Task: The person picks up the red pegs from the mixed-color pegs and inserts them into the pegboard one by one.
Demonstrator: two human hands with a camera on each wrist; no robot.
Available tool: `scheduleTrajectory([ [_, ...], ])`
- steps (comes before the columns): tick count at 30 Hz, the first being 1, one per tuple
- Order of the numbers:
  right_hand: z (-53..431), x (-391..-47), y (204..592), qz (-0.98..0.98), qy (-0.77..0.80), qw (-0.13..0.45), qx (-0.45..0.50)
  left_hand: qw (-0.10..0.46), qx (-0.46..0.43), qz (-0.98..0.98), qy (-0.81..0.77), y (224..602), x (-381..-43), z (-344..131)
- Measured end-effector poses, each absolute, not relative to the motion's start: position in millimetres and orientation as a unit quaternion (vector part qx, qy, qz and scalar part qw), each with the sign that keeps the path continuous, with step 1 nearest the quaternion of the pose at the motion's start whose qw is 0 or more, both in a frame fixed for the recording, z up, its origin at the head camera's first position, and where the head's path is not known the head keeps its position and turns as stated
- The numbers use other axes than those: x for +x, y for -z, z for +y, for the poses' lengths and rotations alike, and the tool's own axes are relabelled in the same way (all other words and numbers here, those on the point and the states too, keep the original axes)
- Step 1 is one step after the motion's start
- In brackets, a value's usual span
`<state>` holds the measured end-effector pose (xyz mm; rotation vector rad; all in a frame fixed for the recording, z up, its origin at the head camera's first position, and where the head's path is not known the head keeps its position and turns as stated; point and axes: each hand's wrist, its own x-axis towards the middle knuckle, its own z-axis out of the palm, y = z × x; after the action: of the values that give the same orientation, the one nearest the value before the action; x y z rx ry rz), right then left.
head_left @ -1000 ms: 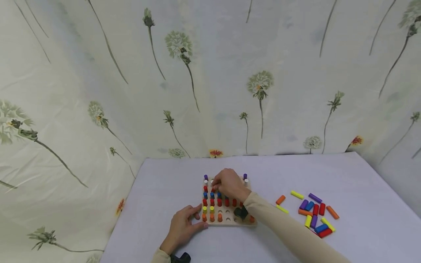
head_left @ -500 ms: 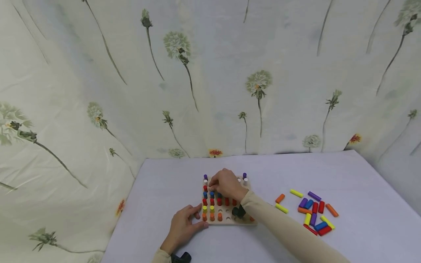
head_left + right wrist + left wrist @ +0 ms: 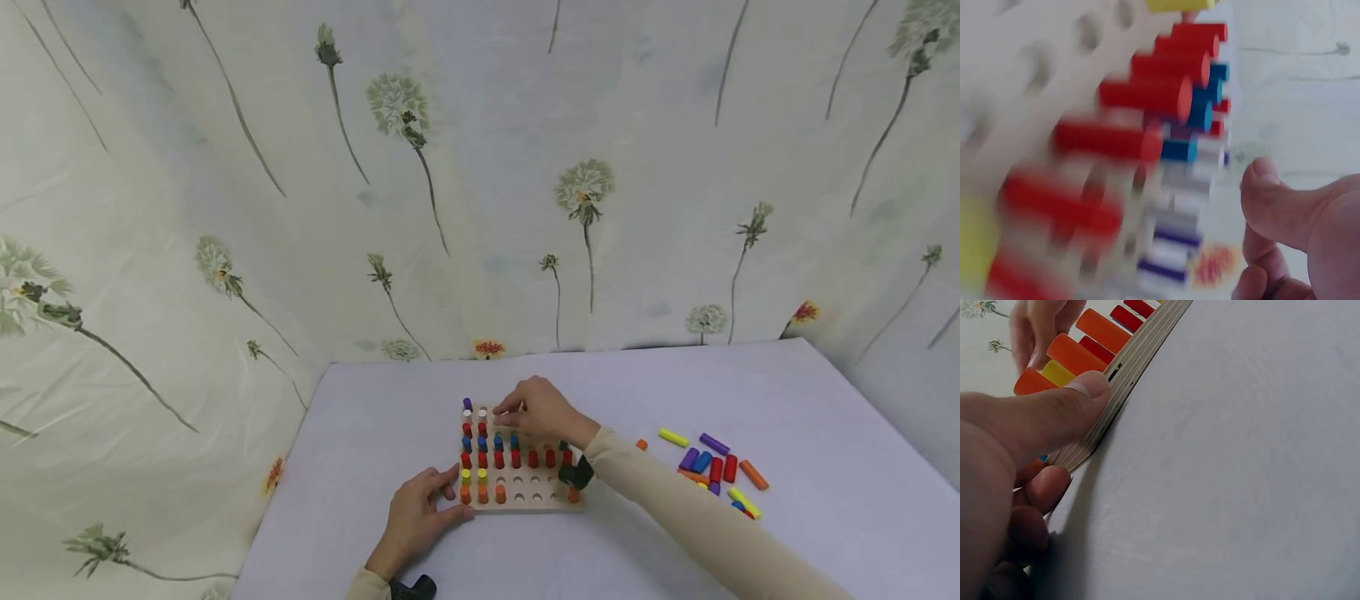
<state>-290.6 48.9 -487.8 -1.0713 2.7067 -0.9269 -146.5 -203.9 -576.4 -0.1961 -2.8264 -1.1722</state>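
A wooden pegboard (image 3: 525, 508) with rows of upright coloured pegs lies on the table. My left hand (image 3: 416, 517) grips its front left corner. In the left wrist view the thumb (image 3: 1063, 412) presses the board's edge beside orange pegs (image 3: 1079, 353), with bent fingers at the other side. My right hand (image 3: 546, 408) hovers over the back rows with no peg visible in it. In the right wrist view its thumb (image 3: 1272, 200) and bent fingers stand apart from the red pegs (image 3: 1147, 94). A second red peg (image 3: 482, 430) stands in the row behind the blue ones. The right hand hides several back holes.
Loose pegs in several colours lie right of the board, among them a red peg (image 3: 730, 468), a yellow peg (image 3: 673, 437) and a purple peg (image 3: 714, 443). My right forearm crosses in front of some. A flowered cloth (image 3: 480, 208) hangs behind the table.
My right hand has let go of the red peg, which now stands in the board, and has moved right and slightly up. The left hand has kept its grip on the pegboard.
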Motion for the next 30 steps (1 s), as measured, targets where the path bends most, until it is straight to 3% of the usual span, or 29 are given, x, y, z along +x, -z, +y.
scheduleTrajectory([
  [10,179,-293,463,0.926,0.193,0.005,-0.324,0.052,-0.056,-0.921,0.382,580,-143,-204],
  [17,257,-280,466,0.952,0.154,0.032,-0.263,0.048,-0.053,-0.922,0.381,580,-141,-207],
  [30,320,-248,491,0.974,0.141,0.073,-0.161,0.045,-0.062,-0.921,0.381,579,-144,-201],
])
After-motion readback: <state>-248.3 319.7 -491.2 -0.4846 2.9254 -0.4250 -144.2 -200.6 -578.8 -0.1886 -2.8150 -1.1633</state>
